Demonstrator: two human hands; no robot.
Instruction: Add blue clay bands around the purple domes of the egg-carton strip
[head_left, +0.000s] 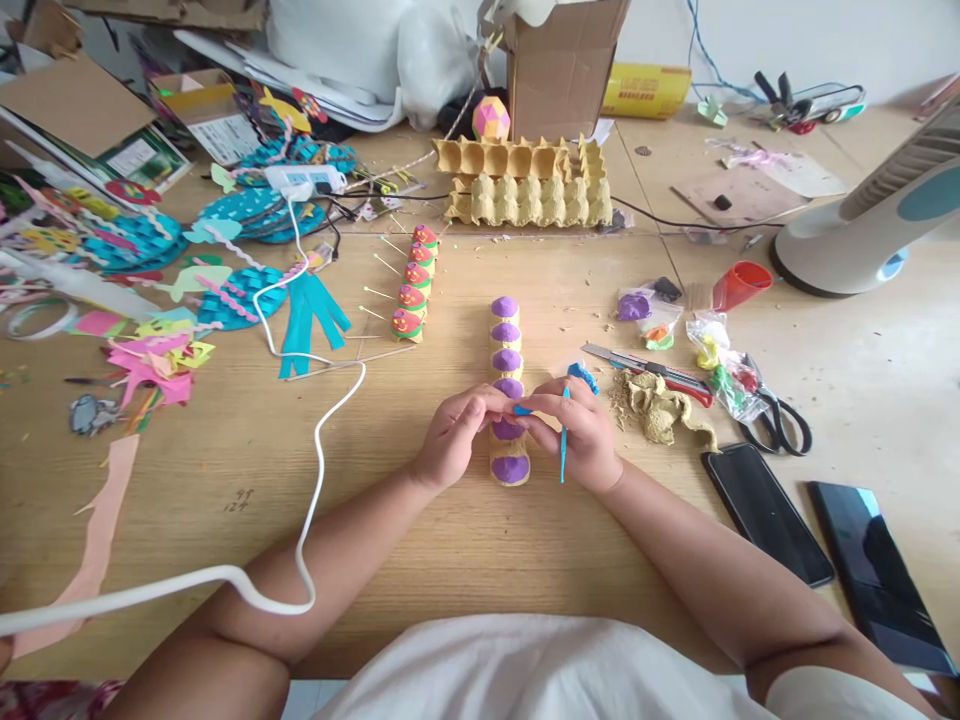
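Observation:
A strip of egg carton (511, 470) with several purple clay caps lies lengthwise on the wooden table, partly under both hands. Above it, my left hand (457, 430) has its fingers closed at a small piece of blue clay (522, 410). My right hand (581, 430) pinches that same blue piece from the other side and also holds a thin blue tool (564, 440), which points downward. Just behind my right hand sits a lump of blue clay (583, 376).
Farther back stands a red and green carton caterpillar (414, 285) with sticks beside it. A white cable (321, 440) crosses on the left. A box cutter (652, 371), scissors (780, 425), torn carton (660, 405) and two phones (769, 510) lie right.

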